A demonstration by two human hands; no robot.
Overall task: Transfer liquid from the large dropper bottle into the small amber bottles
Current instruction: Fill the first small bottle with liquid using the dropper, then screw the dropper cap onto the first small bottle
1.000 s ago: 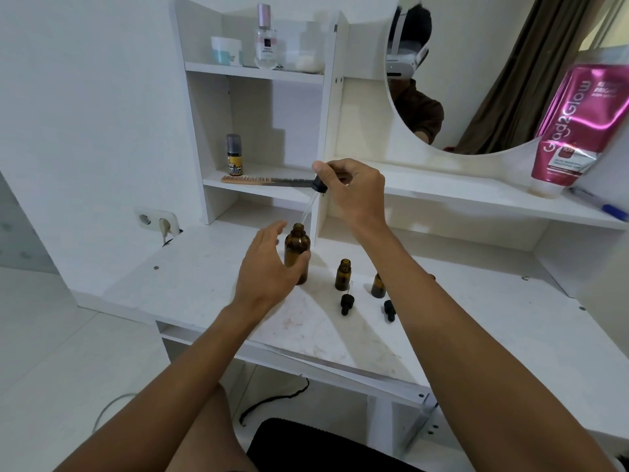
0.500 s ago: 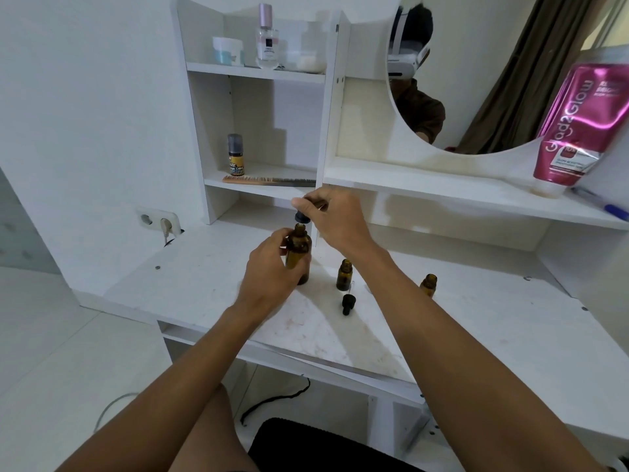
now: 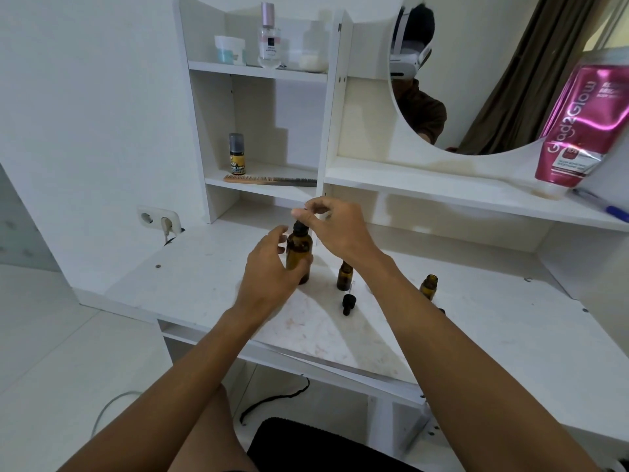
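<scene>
left hand (image 3: pixel 269 277) wrapped round big bottle (image 3: pixel 299 248) | right hand (image 3: pixel 337 229) pinching dropper cap (image 3: pixel 300 227) | probably light, slick, breakable glass; grip mid-body

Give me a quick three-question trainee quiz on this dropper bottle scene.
1. Where does the loose black dropper lie relative to the small amber glass bottle nearest it?
2. True or false: the left hand grips the large amber glass dropper bottle, which stands upright on the white tabletop.
3. The right hand pinches: A that loose dropper; B the small bottle; C the black dropper cap atop the large bottle.

Key: 1 on the tabletop, just in front of it, toward the person; 2 true; 3 C.
</scene>
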